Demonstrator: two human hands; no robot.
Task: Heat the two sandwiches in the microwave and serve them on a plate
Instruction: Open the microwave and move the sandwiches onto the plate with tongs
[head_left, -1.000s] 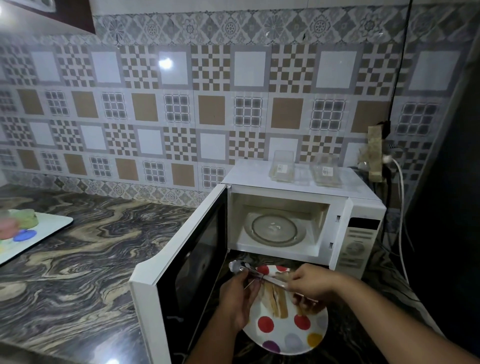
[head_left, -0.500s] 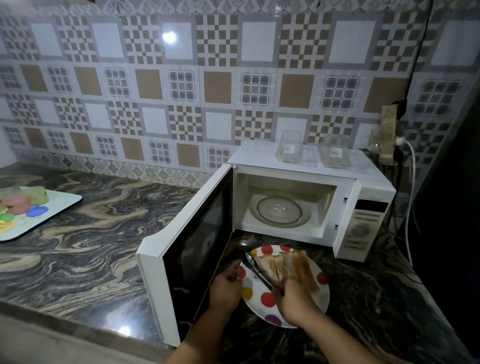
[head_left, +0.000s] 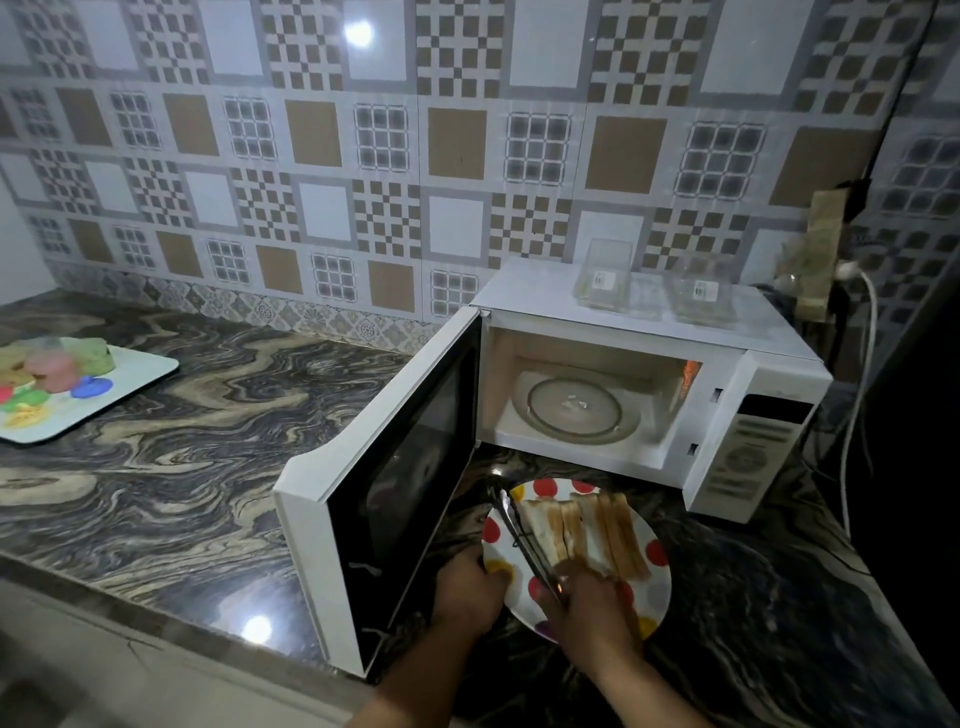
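Two toasted sandwiches (head_left: 587, 530) lie side by side on a white plate with coloured dots (head_left: 649, 587), which sits on the counter in front of the microwave (head_left: 634, 338). The microwave door (head_left: 395, 478) stands wide open, and its glass turntable (head_left: 574, 410) is bare. My left hand (head_left: 467, 592) grips the plate's left rim. My right hand (head_left: 587, 608) holds metal tongs (head_left: 519, 530) at their near end; the tongs lie along the left sandwich, pointing away from me.
Two clear plastic boxes (head_left: 602, 278) (head_left: 701, 291) sit on top of the microwave. A white tray (head_left: 130, 384) with coloured items stands at the far left of the marbled counter (head_left: 182, 467). A white cable (head_left: 857, 405) hangs at the right by a dark wall.
The tongs came down from above the plate to lie beside the sandwiches, and my right hand drew back to the plate's near edge. My left hand now grips the plate's rim.
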